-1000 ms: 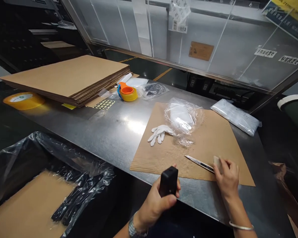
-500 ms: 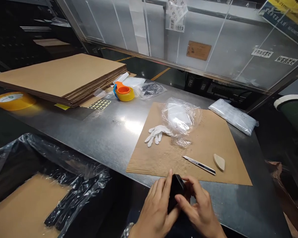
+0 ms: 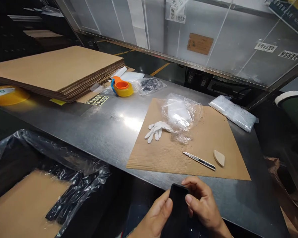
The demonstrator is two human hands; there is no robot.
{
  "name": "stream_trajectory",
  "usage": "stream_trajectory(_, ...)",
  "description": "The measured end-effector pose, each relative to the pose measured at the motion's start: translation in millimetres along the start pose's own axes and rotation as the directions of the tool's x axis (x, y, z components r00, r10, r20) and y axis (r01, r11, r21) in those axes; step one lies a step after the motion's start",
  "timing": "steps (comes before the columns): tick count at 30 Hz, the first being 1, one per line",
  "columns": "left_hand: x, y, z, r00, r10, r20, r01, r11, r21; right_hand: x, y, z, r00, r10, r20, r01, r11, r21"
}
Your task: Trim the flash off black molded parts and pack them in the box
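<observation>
Between my two hands, just off the front edge of the table, is a black rectangular part [image 3: 177, 206] with rounded corners and a raised rim. My left hand [image 3: 154, 215] grips its left side, thumb lying along the edge. On the right side, my right hand [image 3: 203, 201] pinches it near the upper corner between thumb and fingers. The part's lower end fades into dark clothing, and its exact kind is unclear. Beyond the hands, a utility knife [image 3: 199, 161] and a beige wedge-shaped pad [image 3: 219, 158] lie on a cardboard sheet [image 3: 159, 158].
A white glove [image 3: 157, 131] and clear plastic bags [image 3: 181, 114] lie on the cardboard. To the left are a tape roll in an orange holder [image 3: 123, 87], a sticker sheet [image 3: 97, 99] and stacked cardboard [image 3: 59, 67]. A plastic-lined bin [image 3: 89, 195] stands lower left.
The black part has turned so its broad face shows toward me. My left fingers have gone from its top to behind its side, thumb now in front. The view has tilted slightly down.
</observation>
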State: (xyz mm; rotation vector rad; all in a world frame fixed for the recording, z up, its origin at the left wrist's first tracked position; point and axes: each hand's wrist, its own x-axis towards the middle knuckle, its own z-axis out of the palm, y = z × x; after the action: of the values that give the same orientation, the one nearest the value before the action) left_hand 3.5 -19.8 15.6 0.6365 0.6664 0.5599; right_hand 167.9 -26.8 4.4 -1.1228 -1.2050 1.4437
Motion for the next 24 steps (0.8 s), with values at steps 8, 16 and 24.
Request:
stream_trajectory(8, -6, 0, 0.7, 0.999, 0.007, -0.032, -0.007, 1.000, 0.016, 1, 0, 1, 0.995, -0.006, 0.103, 0.011, 0.999, -0.049)
stream_trajectory(16, -5, 0, 1.8, 0.996, -0.023, -0.086, 0.019, 0.999, -0.043, 2, 2, 3, 0.994, 0.002, 0.107, -0.006, 0.999, 0.038)
stream_trajectory(24, 1, -2, -0.7, 0.990, -0.109, -0.094, 0.093, 0.983, -0.159, 6, 9, 4, 0.999, 0.003, 0.051, -0.008, 0.996, 0.093)
